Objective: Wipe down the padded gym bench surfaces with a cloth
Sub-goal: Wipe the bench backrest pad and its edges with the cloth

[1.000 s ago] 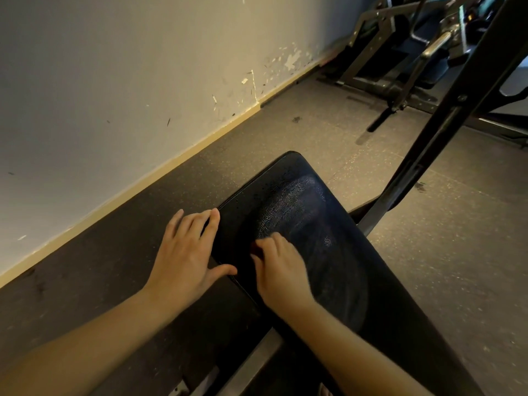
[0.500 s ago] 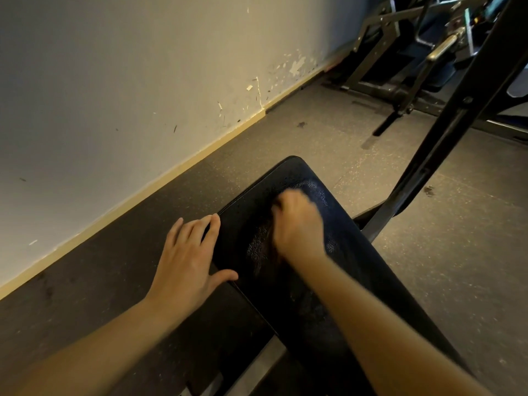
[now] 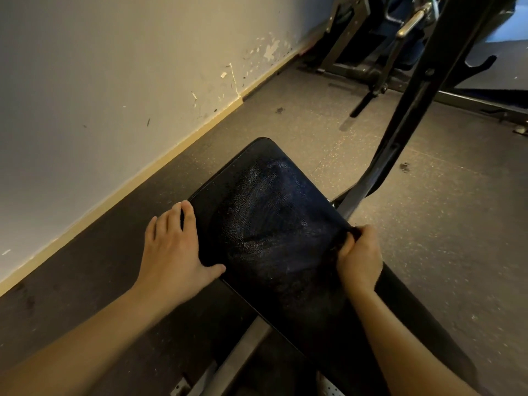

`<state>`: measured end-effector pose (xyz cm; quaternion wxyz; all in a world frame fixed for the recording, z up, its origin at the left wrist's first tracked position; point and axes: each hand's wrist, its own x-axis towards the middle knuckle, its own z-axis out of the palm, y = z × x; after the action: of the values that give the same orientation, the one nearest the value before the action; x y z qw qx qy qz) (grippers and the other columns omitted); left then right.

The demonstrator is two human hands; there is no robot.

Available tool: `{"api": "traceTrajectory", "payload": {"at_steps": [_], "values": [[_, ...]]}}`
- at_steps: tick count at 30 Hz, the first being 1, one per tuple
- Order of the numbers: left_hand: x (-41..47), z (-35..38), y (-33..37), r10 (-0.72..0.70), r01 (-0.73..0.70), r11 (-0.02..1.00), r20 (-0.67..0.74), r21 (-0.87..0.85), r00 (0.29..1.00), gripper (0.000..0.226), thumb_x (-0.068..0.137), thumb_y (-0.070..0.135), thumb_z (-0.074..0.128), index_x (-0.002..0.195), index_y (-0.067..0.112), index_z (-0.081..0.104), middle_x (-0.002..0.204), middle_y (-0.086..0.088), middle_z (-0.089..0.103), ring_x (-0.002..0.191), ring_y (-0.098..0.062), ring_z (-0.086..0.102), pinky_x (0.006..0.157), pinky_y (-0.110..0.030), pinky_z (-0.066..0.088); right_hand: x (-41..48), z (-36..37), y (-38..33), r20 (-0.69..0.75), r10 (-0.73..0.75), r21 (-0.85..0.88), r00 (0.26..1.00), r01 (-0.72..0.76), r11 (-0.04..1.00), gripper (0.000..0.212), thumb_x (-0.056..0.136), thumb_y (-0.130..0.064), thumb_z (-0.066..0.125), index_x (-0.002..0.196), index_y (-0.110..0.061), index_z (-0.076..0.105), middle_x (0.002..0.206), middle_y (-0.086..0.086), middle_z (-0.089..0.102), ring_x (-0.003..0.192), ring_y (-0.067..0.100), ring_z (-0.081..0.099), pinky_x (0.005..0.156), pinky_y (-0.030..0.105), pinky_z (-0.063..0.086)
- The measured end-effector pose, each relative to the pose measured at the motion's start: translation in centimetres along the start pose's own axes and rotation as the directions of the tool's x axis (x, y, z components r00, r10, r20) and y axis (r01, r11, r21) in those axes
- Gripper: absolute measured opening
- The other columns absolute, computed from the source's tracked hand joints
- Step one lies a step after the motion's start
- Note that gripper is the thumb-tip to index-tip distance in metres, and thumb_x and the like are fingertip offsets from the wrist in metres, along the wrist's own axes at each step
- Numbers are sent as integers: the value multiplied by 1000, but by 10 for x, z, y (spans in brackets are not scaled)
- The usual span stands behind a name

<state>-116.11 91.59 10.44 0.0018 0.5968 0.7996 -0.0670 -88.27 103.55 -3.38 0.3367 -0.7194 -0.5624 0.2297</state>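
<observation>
Head view, one frame. The bench pad (image 3: 271, 224) fills the centre of the frame, black, its long axis running from lower right up to a rounded end at upper centre. It rides on a steel rail (image 3: 243, 352) that shows at bottom centre. A dull smeared sheen covers the middle of the pad; the far end and the lower-right stretch look darker, and I cannot tell if they are wiped. The right grip (image 3: 360, 257) sits on the pad's right-hand edge at centre right, with fingers curled tight on a small dark wad that I take to be the cloth (image 3: 351, 233). Most of the wad is hidden in the fist and hard to tell from the pad. The left grip (image 3: 174, 252) holds nothing. Its fingers lie straight over the opposite, left-hand edge and its thumb is flat on the pad top, apparently bracing the pad. Key relation: from the cloth, nearly all the padded surface lies leftward and upward in frame, across the pad's short axis. The right grip is the only one placed to wipe. Judgement: the next stroke either sweeps back toward the left grip or follows the right edge along the long axis. A black upright (image 3: 405, 132) stands close behind the right edge, upper right, and could crowd a long stroke.
</observation>
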Motion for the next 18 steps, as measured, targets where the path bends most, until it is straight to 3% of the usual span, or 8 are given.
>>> {"api": "traceTrajectory", "payload": {"at_steps": [2,4,6,9,11,13,15,18], "values": [[1,1,7,-26,26,999,2,25,1000,151,59,86,72,161,2,0,166,-21,14,153,-38,20,126,-51,15,-7,3,-22,-20,129,26,991,-128,991,8,99,-20,58,105,-20,52,98,-1,59,91,22,63,79,39,55],[0,4,12,-47,48,998,-8,40,999,155,54,86,75,161,0,3,164,-24,18,151,-41,23,126,-53,19,-22,20,-72,-21,90,95,996,-87,992,9,98,-19,60,106,-19,57,101,2,62,94,24,63,79,37,50],[-1,4,13,-51,53,998,-29,45,998,155,52,84,77,160,-2,8,160,-26,26,147,-43,30,123,-55,25,-44,40,-128,52,-139,117,989,132,984,12,97,-21,60,108,-17,62,104,4,64,93,25,63,79,38,48],[-3,3,12,-38,42,997,-56,64,998,152,52,84,78,158,-4,14,155,-29,34,143,-44,37,120,-57,31,-51,44,-156,148,-504,76,851,498,864,14,99,-24,58,109,-14,61,102,5,64,86,24,62,74,40,52],[-3,4,11,-34,38,997,-57,70,998,152,52,85,76,158,-4,14,155,-29,33,143,-45,37,120,-57,30,-37,35,-115,140,-408,5,902,411,912,12,98,-25,58,106,-17,59,99,4,64,84,26,63,72,41,53],[-3,6,11,-34,38,998,-64,58,997,151,52,84,76,158,-5,15,155,-30,32,142,-46,36,120,-57,29,-29,15,-52,110,-122,-25,986,125,992,10,98,-26,59,106,-20,56,96,1,65,83,23,65,74,43,56],[-3,8,12,-32,35,998,-70,43,997,151,52,83,78,158,-6,16,155,-30,31,142,-47,36,120,-58,29,-33,-4,-15,89,61,-35,994,-58,998,9,99,-27,58,107,-23,54,99,-1,66,85,19,66,77,44,59],[-4,8,12,-35,37,998,-59,42,998,151,53,83,76,158,-6,15,155,-30,31,142,-47,35,120,-58,29,-37,5,-49,43,172,16,984,-173,985,9,99,-21,58,107,-19,54,103,1,65,93,23,66,77,37,53]]}}
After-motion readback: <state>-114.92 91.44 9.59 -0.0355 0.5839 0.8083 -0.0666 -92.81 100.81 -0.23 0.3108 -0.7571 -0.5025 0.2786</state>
